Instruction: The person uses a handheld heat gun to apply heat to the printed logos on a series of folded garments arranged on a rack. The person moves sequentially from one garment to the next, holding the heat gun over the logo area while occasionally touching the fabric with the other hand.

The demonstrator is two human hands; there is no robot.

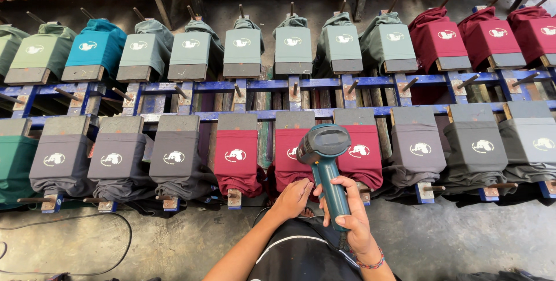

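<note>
Right hand (347, 208) clamped on heat gun (325, 162) over maroon shirt (294, 159); left hand (294, 199) loose, holding nothing, touching shirt hem. Drying progress indeterminate.

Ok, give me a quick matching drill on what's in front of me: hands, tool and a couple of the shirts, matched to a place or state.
Things:
1. right hand
2. left hand
3. teal heat gun
4. bright teal shirt

Place or state:
A. far row, toward the left, on a pallet board
B. wrapped around the tool's handle
C. nozzle end over a maroon shirt in the near row
D. fingers at the lower edge of a maroon shirt, beside the handle

Pairs: 1-B, 2-D, 3-C, 4-A
</note>
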